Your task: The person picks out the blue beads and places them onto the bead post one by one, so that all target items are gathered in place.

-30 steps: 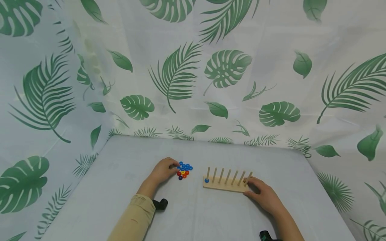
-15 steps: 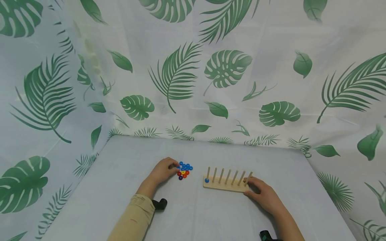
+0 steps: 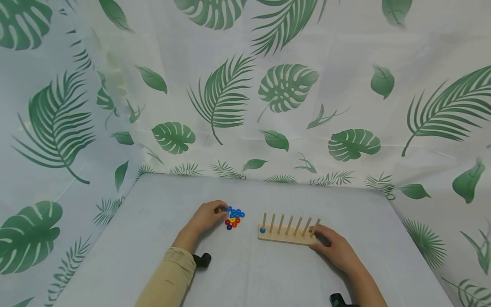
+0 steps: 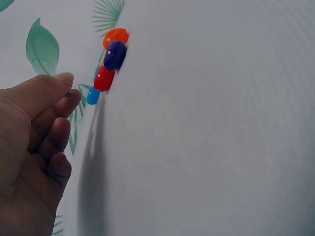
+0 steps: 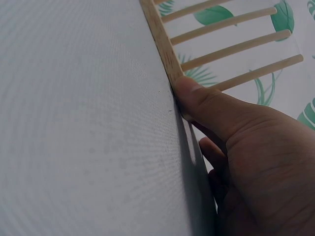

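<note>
My left hand is at the left side of a small cluster of ring beads. Its thumb and index finger pinch a bead, of which only a bluish sliver shows in the left wrist view. The cluster has several blue beads, plus red, orange, yellow and one dark purple bead. To the right lies a wooden peg board with a row of upright pegs. One blue bead sits at the base of its leftmost peg. My right hand grips the board's right end, thumb on the near edge.
A white-covered table lies under everything. Leaf-printed cloth rises behind it and on both sides. Black wrist camera mounts stick out beside both forearms.
My left fingers have drawn slightly back and up at the blue beads' left edge; the blue bead at the fingertips is now mostly covered. The right hand and board stay put.
</note>
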Action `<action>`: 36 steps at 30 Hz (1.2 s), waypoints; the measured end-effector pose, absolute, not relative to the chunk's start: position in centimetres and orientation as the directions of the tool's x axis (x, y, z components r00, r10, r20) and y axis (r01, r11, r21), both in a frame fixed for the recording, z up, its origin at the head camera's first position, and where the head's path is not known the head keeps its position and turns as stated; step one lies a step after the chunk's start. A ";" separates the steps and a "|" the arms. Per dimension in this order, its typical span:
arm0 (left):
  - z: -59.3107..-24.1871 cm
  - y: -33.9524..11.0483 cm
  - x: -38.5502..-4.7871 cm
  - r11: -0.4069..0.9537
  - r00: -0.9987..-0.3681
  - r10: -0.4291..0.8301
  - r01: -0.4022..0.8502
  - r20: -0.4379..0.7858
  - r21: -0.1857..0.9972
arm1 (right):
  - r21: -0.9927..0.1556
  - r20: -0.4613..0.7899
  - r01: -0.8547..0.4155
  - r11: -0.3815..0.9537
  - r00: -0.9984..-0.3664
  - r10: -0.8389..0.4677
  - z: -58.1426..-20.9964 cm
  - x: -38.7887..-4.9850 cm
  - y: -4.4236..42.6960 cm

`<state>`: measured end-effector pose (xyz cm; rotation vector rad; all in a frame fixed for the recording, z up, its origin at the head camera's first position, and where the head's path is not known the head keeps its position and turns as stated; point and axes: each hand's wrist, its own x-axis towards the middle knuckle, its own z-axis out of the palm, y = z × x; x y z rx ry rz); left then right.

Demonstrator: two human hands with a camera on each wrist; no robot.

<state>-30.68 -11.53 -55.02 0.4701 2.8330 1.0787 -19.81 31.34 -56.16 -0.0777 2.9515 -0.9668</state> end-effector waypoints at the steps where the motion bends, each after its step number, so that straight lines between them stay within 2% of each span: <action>1: -54.9 -11.4 -30.7 0.698 -0.948 0.315 0.264 0.045 0.665 | -0.594 -0.017 -0.038 0.804 -0.998 -0.059 -56.2 -19.8 31.3; 13: -52.1 -9.5 -30.4 0.654 -0.932 0.358 0.295 0.059 0.697 | -0.593 -0.009 -0.043 0.804 -0.998 -0.060 -56.2 -19.7 31.3; 22: -50.2 -7.6 -29.5 0.610 -0.891 0.436 0.394 0.124 0.688 | -0.589 0.000 -0.051 0.807 -0.998 -0.064 -56.3 -19.8 31.4; 36: -49.2 -5.0 -28.0 0.536 -0.849 0.503 0.456 0.166 0.711 | -0.597 0.011 -0.061 0.800 -0.998 -0.068 -56.7 -19.9 31.6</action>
